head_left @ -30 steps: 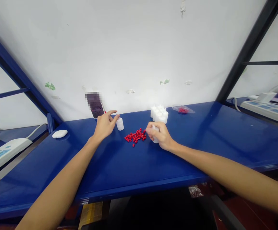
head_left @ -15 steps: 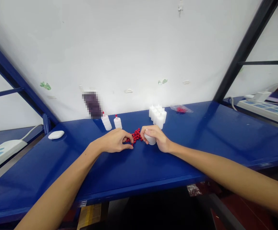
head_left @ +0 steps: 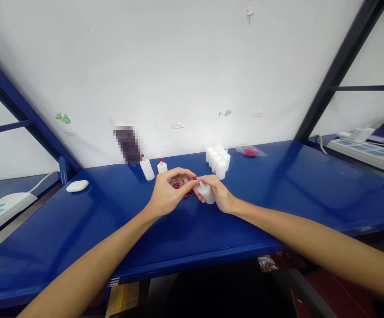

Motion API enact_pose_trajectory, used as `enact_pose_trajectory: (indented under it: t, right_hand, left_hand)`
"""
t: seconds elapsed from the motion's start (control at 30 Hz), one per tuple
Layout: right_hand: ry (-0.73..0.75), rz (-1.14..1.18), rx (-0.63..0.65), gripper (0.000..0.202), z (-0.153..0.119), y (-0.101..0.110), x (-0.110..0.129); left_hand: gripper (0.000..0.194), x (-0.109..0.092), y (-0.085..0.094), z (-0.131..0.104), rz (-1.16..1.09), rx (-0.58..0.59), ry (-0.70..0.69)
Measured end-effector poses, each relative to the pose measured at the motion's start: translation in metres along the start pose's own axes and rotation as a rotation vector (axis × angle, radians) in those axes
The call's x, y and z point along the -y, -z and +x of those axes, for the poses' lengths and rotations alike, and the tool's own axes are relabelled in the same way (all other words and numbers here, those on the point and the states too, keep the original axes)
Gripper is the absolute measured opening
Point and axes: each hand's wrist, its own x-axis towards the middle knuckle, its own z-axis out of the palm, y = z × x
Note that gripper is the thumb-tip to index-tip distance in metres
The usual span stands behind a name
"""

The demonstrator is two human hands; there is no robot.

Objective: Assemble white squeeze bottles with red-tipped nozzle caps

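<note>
My right hand (head_left: 218,192) is wrapped round a small white plastic bottle (head_left: 207,193), tilted with its nozzle toward the upper left. My left hand (head_left: 170,192) pinches a small red cap (head_left: 194,179) between thumb and fingertips, close to the bottle's nozzle. Whether the cap touches the nozzle I cannot tell. A pile of red caps (head_left: 187,194) lies on the table, partly hidden by my left hand. Behind that hand stand a red-capped white bottle (head_left: 147,169) and another capped bottle (head_left: 162,167), its lower part covered.
Several uncapped white bottles (head_left: 220,169) stand grouped behind my right hand. A clear bag of red pieces (head_left: 250,152) lies near the wall. On the blue table (head_left: 192,238) at left is a white rounded case (head_left: 77,186). Power strips (head_left: 4,214) flank the table.
My left hand has moved right and up from the pile to the bottle's nozzle, with a red cap now in its fingers. The right hand still holds the bottle, tilted slightly more.
</note>
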Motion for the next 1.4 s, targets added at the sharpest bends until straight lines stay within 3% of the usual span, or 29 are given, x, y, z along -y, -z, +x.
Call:
enact_pose_trajectory:
  t: [0.13,0.5,0.67,0.87,1.0,1.13,1.27,1.33,1.4]
  right_hand:
    - [-0.046,-0.039,-0.016,0.053,0.001,-0.004,0.005]
    - [0.06,-0.141,0.037,0.051,-0.001,0.0,0.005]
    - [0.074,-0.138,0.073,0.05,-0.003,0.001,0.006]
    - [0.119,-0.183,0.087,0.05,-0.004,0.003,0.006]
    - [0.117,-0.202,0.048,0.05,-0.001,0.002,0.002]
    - [0.084,-0.191,0.024,0.046,0.004,0.001,0.0]
    - [0.045,-0.273,-0.015,0.038,0.004,-0.001,0.004]
    - [0.059,-0.335,-0.043,0.034,0.001,-0.002,0.006]
    - [0.107,-0.388,-0.058,0.031,-0.002,-0.002,0.006]
  left_hand:
    - [0.021,0.0,-0.006,-0.004,-0.073,0.023,0.077]
    - [0.017,-0.003,-0.025,-0.016,0.029,-0.041,0.044]
    - [0.034,-0.004,-0.028,-0.019,-0.074,-0.073,0.001]
    - [0.017,-0.002,-0.026,-0.021,0.112,-0.036,-0.052]
    - [0.017,-0.001,-0.025,-0.017,0.052,-0.035,-0.011]
    - [0.026,0.001,-0.007,0.0,0.006,-0.182,-0.023]
    - [0.028,0.006,0.035,0.022,0.096,-0.511,-0.085]
    - [0.025,0.01,0.055,0.029,0.239,-0.576,-0.1]
    - [0.024,0.015,0.07,0.031,0.38,-0.566,-0.077]
